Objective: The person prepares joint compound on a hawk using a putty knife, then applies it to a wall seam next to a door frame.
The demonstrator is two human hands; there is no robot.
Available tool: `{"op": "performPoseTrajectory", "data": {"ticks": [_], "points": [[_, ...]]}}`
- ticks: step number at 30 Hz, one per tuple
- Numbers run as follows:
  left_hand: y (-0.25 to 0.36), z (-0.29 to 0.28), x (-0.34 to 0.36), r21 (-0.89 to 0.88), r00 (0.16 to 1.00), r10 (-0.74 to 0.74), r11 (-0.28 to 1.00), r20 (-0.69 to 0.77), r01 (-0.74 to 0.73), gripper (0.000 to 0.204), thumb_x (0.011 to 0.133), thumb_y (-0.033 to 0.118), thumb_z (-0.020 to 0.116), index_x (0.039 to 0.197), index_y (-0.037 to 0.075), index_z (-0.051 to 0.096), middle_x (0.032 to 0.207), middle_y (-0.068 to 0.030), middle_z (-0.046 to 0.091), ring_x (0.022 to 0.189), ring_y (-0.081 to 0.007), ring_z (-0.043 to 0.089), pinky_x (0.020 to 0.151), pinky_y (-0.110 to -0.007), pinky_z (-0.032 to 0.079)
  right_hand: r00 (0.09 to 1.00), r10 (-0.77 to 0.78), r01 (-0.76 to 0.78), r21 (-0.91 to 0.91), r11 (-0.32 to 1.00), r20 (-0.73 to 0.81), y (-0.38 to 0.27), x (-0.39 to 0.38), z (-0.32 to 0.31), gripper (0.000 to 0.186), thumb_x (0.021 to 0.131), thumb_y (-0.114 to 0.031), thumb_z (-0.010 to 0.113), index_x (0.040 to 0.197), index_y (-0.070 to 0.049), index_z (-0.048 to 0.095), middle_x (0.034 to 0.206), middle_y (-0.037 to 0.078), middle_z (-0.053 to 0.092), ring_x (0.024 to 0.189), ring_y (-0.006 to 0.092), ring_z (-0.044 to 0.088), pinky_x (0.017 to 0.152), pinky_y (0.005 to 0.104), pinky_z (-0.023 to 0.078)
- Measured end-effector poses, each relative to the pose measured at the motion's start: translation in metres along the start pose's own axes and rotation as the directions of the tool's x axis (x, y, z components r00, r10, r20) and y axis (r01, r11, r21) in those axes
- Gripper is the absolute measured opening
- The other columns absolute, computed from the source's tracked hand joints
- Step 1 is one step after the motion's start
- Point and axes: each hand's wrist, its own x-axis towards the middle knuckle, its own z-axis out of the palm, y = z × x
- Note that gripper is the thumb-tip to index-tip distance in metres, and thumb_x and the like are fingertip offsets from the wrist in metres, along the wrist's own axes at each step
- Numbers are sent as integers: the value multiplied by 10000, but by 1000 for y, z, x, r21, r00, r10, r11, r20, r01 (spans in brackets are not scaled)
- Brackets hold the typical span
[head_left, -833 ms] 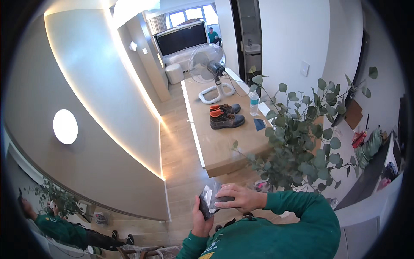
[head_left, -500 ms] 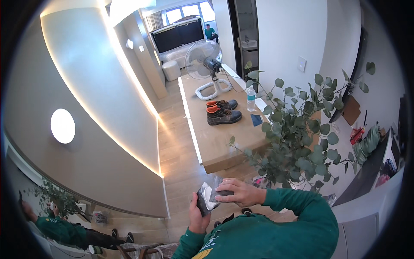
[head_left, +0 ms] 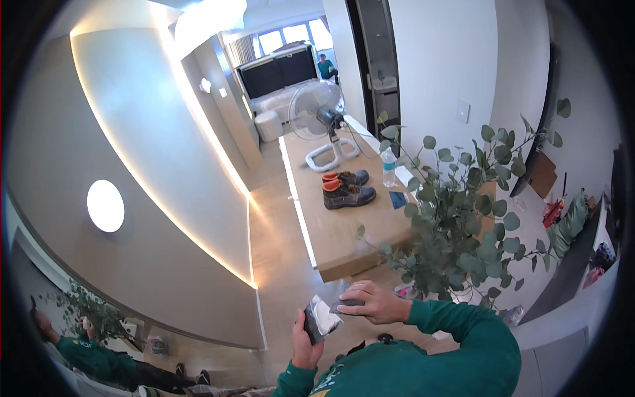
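Note:
My left hand [head_left: 305, 345] is closed around a flat dark item with a white inner part [head_left: 325, 319], its exact kind unclear. Just to its right, my right hand [head_left: 380, 304] pinches a small dark piece [head_left: 348, 306] with what looks like clear film around it. The two pieces are close together, and whether they still touch is hard to tell. Both hands are in front of my body, short of the near end of the wooden table [head_left: 364, 248].
Leafy branches [head_left: 463, 231] spread to my right. On the table are work boots [head_left: 347, 193], a water bottle [head_left: 388, 169], a dark blue flat piece [head_left: 397, 200] and a fan [head_left: 317, 112]. A mirror at lower left reflects me. Another person [head_left: 326, 68] sits far back.
My right hand has shifted slightly right, away from the left, with its dark piece. More of the white part shows in my left hand. The whole view has tilted a little.

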Motion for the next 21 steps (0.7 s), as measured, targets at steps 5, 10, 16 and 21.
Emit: {"op": "performPoseTrajectory", "data": {"ticks": [5, 10, 16, 21], "points": [[7, 5, -6, -40, 998, 59, 997, -32, -60, 436, 1070, 403, 442, 1233, 34, 609, 1175, -71, 688, 1087, -218, 658, 1004, -400, 491, 968, 249, -249, 70, 966, 16, 8, -12, 9, 471, 874, -30, 585, 1326, -162, 604, 1280, 107, 561, 1173, 301, 520, 1048, 414, 406], [-5, 5, 3, -89, 989, 137, 986, -60, -142, 455, 1076, 424, 416, 1255, 49, 601, 1211, -63, 674, 1113, -220, 644, 1024, -400, 475, 644, 742, -478, 659, 580, -186, -27, 13, 13, 409, 985, -94, 444, 1383, -17, 497, 1261, 162, 539, 1172, 295, 522, 1060, 378, 372], [-31, 3, 16, -118, 996, -28, 992, 87, 38, 429, 1095, 368, 383, 1323, 44, 550, 1278, -69, 640, 1156, -219, 621, 1044, -385, 465, 707, 590, -346, 537, 769, -389, -84, 21, 17, 498, 955, -178, 372, 1374, 81, 435, 1273, 235, 516, 1210, 327, 518, 1071, 389, 377], [-30, 14, -1, 84, 951, -271, 962, 149, 261, 439, 1085, 392, 409, 1310, 47, 560, 1254, -69, 656, 1143, -214, 633, 1032, -400, 475, 687, 725, -654, 395, 645, -48, -116, -62, 74, 474, 903, -95, 411, 1346, 51, 496, 1146, 202, 587, 1091, 317, 577, 1020, 390, 434]]}}
